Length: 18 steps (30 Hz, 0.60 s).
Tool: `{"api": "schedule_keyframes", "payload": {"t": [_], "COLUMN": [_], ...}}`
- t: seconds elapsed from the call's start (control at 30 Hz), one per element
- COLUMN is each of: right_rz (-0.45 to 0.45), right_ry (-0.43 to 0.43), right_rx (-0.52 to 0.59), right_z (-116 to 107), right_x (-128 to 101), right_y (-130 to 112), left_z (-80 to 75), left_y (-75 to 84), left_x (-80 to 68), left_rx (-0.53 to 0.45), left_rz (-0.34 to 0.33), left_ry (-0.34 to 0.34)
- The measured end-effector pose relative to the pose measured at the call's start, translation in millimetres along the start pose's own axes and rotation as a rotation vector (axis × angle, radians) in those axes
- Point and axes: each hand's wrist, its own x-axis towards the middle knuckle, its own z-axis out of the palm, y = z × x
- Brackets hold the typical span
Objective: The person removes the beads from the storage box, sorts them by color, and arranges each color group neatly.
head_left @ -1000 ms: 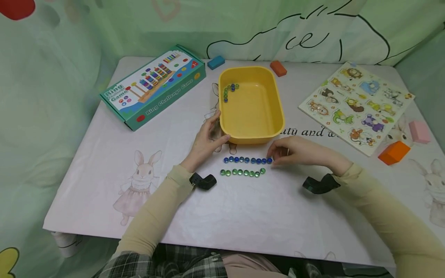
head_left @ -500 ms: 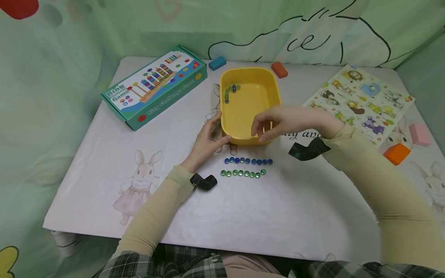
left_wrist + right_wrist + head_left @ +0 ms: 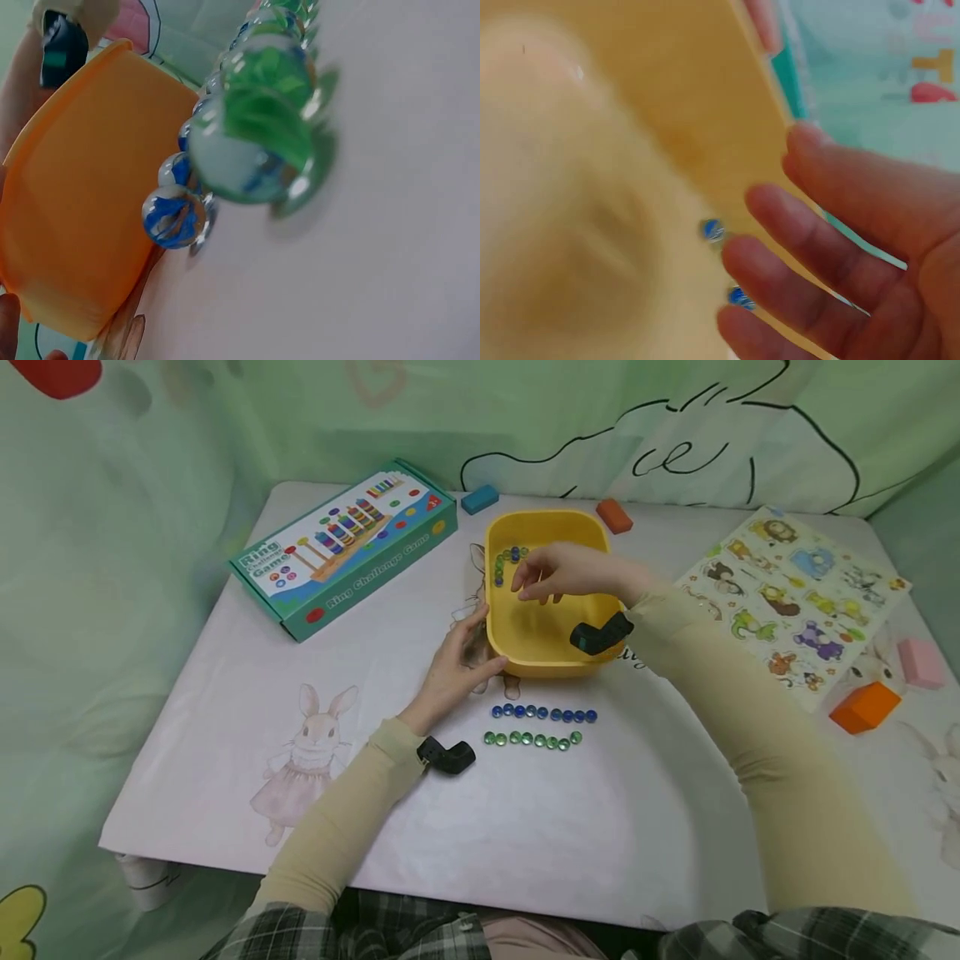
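Observation:
My left hand (image 3: 454,672) rests against the near left corner of a yellow plastic basin (image 3: 551,670), thumb at the front rim and fingers along the left side. Over the basin is my right hand (image 3: 566,570), its fingers loosely bent and nothing between them in the right wrist view. Close to its fingertips, several blue and green glass marbles (image 3: 499,566) line the basin's left side; blue marbles (image 3: 712,229) show beside the fingers. In front of the basin lie a row of blue marbles (image 3: 542,713) and a row of green marbles (image 3: 527,738).
A green ring game box (image 3: 345,547) stands at the back left. Behind the basin are a blue block (image 3: 480,499) and a red-orange block (image 3: 615,516). To the right lie an animal puzzle board (image 3: 795,597), an orange block (image 3: 865,707) and a pink block (image 3: 921,662).
My right hand has left the right end of the blue row and moved up and left, over the basin towards the marbles inside. The left hand stays at the corner.

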Motion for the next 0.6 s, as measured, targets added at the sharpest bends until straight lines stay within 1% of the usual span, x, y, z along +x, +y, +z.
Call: {"api": "schedule_keyframes", "payload": {"t": [0.13, 0.37, 0.47, 0.6], "right_rz": [0.047, 0.148, 0.156, 0.168], "right_ry": [0.037, 0.022, 0.032, 0.053], "right_rx": [-0.017, -0.054, -0.078, -0.11], "right_z": [4, 9, 13, 18], "right_x": [20, 47, 56, 65], "right_y": [7, 13, 13, 11], "left_z": [-0.2, -0.6, -0.5, -1.2], "left_y": [-0.7, -0.8, -1.2, -1.2], "left_x": [-0.1, 0.7, 1.3, 0.9], "left_rx": [0.011, 0.023, 0.026, 0.021], "left_rz": [0.006, 0.019, 0.031, 0.03], "left_ry": [0.004, 0.015, 0.02, 0.023]}}
